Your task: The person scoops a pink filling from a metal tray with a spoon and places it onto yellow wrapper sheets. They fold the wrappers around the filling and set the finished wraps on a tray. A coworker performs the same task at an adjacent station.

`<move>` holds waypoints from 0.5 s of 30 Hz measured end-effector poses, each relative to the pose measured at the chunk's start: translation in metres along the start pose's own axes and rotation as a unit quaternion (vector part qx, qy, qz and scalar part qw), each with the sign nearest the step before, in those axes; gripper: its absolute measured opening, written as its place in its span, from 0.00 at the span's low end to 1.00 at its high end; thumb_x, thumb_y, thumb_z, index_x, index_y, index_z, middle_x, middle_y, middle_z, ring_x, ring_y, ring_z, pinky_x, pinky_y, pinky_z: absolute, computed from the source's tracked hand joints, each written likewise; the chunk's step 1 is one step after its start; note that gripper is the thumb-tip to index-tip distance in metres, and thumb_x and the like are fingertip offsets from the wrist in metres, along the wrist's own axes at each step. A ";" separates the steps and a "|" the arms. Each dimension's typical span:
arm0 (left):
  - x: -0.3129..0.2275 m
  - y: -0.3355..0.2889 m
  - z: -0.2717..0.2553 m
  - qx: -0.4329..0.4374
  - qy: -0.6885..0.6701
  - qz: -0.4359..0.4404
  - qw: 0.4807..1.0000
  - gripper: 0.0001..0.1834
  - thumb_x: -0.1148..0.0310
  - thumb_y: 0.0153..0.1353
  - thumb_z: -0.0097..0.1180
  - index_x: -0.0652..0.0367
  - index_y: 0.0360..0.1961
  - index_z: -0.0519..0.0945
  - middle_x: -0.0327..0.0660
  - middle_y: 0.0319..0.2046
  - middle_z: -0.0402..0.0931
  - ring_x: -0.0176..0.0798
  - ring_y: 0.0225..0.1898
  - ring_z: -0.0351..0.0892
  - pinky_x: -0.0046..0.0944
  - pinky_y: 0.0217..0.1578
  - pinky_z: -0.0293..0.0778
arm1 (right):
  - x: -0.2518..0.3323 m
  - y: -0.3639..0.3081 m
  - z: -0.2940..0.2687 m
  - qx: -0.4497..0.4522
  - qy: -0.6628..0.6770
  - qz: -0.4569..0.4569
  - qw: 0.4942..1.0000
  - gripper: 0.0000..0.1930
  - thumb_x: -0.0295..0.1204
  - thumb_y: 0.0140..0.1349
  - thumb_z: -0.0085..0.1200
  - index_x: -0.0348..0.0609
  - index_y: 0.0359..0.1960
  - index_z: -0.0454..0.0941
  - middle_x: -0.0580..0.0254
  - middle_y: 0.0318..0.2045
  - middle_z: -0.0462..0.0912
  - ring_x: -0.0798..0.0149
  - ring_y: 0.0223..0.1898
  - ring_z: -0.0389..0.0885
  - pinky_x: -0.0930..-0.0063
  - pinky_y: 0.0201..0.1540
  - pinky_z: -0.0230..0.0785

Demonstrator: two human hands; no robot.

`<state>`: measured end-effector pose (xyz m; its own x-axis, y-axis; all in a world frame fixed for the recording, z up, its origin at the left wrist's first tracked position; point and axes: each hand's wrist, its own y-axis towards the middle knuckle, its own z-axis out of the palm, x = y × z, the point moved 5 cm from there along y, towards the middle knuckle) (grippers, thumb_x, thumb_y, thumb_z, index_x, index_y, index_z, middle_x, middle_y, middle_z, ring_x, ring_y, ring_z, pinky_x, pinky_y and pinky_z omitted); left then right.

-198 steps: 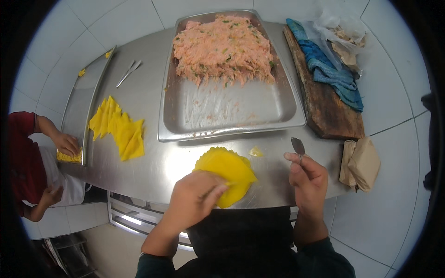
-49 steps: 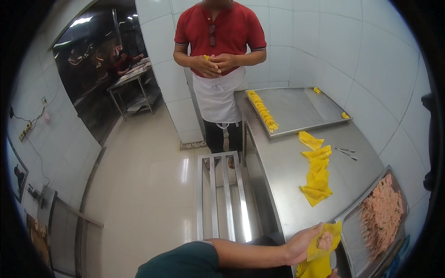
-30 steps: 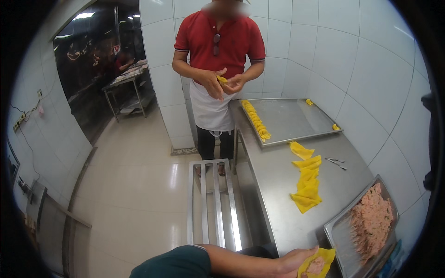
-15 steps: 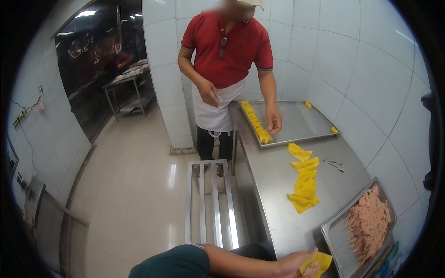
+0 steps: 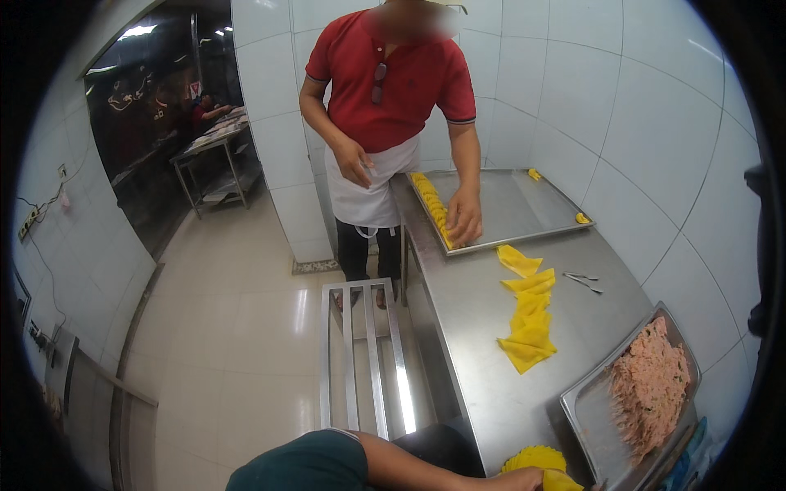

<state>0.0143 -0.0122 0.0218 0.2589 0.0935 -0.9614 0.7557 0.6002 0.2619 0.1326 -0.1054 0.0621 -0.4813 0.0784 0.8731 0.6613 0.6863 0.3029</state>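
My left hand (image 5: 522,479) reaches in at the lower edge, its fingers closed on a yellow dough wrapper (image 5: 560,481) that looks folded over. Beside it lies a round-edged pile of yellow dough (image 5: 536,457), partly hidden by the hand. My right hand is not in view. Close by on the right stands a metal tray (image 5: 583,401) with pink minced filling (image 5: 652,385). Several loose yellow wrappers (image 5: 528,327) lie overlapping in a line on the steel table (image 5: 467,327).
Across the table a person in a red shirt (image 5: 393,90) and white apron has one hand (image 5: 464,217) at a row of yellow dumplings (image 5: 427,196) in a large tray (image 5: 516,204). Tongs (image 5: 583,281) lie near the wall. A metal slatted rack (image 5: 352,352) stands left of the table.
The wrapper in my left hand lay spread with filling on it; now it looks folded, and the hand is lower. A yellow dough pile shows beside it. The other person's hand has moved onto the dumpling row.
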 end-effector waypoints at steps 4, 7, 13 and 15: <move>-0.012 0.003 0.001 -0.013 -0.003 0.133 0.991 0.18 0.59 0.66 0.62 0.61 0.50 0.82 0.41 0.36 0.82 0.39 0.40 0.80 0.39 0.44 0.75 | -0.017 0.001 0.000 0.029 0.097 0.085 0.991 0.13 0.30 0.68 0.63 0.28 0.39 0.81 0.57 0.33 0.84 0.67 0.31 0.76 0.70 0.34 0.71; -0.010 0.000 -0.003 -0.027 -0.035 0.049 0.998 0.18 0.60 0.66 0.64 0.61 0.51 0.82 0.44 0.39 0.84 0.41 0.43 0.82 0.40 0.47 0.76 | -0.018 0.005 -0.009 0.041 0.065 0.041 0.996 0.13 0.30 0.67 0.64 0.27 0.34 0.82 0.57 0.28 0.83 0.67 0.27 0.74 0.69 0.31 0.69; -0.027 -0.012 -0.016 0.066 0.072 0.052 0.994 0.18 0.61 0.63 0.67 0.61 0.49 0.83 0.51 0.40 0.84 0.49 0.41 0.85 0.42 0.42 0.78 | 0.013 0.011 -0.020 0.125 -0.050 -0.124 0.983 0.15 0.32 0.63 0.68 0.28 0.31 0.82 0.58 0.17 0.75 0.68 0.20 0.66 0.69 0.24 0.60; -0.030 -0.011 -0.014 0.073 0.117 0.067 0.988 0.18 0.61 0.63 0.68 0.61 0.48 0.83 0.52 0.38 0.84 0.51 0.39 0.85 0.43 0.39 0.78 | 0.020 0.010 -0.018 0.144 -0.057 -0.122 0.980 0.16 0.34 0.62 0.69 0.29 0.31 0.83 0.59 0.17 0.73 0.69 0.20 0.64 0.69 0.23 0.58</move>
<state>-0.0104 -0.0103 0.0461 0.2294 0.3556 -0.9061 0.8071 0.4508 0.3813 0.1394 -0.1100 0.0891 -0.6771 -0.0455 0.7345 0.3363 0.8686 0.3638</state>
